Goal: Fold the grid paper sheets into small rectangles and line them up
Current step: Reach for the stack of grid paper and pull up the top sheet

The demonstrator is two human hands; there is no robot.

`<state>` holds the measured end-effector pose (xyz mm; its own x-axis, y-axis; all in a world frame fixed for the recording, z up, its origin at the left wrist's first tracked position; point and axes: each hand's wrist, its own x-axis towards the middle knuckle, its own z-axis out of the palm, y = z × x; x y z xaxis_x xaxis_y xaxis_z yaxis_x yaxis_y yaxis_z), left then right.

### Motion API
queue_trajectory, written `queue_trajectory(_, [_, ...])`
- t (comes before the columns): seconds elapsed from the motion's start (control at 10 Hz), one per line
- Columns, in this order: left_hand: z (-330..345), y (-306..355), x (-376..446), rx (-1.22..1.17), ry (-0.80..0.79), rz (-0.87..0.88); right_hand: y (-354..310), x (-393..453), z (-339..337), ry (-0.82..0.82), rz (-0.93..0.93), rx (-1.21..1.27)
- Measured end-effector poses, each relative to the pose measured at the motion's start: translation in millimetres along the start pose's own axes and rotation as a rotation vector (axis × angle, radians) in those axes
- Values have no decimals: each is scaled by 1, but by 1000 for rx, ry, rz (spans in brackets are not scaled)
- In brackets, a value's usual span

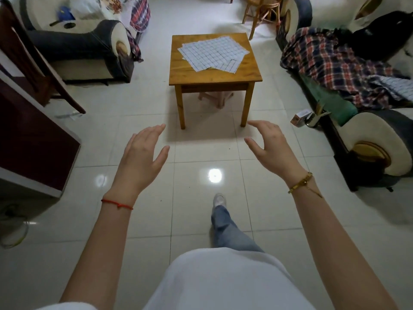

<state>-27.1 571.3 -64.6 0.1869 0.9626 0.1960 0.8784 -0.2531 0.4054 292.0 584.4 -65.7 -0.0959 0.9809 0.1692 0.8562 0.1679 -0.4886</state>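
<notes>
- Nearest the camera is the person's white top [223,280], with one leg in blue jeans [225,229] stepping forward onto the glossy tiled floor [257,198].
- The left hand [140,153] is held out in the air over the floor, palm down, its fingers [154,130] straight and close together with the thumb apart — it holds nothing. A red string bracelet [117,204] circles that wrist.
- The right hand [271,144] is also raised over the floor, its fingers [259,125] loosely bent and the thumb spread away — nothing in its grasp. A gold bracelet [300,183] sits on that wrist.
- Well ahead of both hands stands a small wooden bench [250,72].
- The grid paper sheets [212,52] lie on the bench top in a loose, overlapping pile, unfolded and skewed to one another; one narrower folded piece [232,66] lies at the pile's near right edge.
- A cream and dark sofa [89,48] stands to the left, and another sofa with a plaid cloth [330,63] to the right.
</notes>
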Motion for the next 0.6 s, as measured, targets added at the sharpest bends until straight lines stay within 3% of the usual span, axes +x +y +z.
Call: queue_trajectory(0.6, [34, -41, 343, -7, 38, -79, 86, 362, 18, -11, -60, 71])
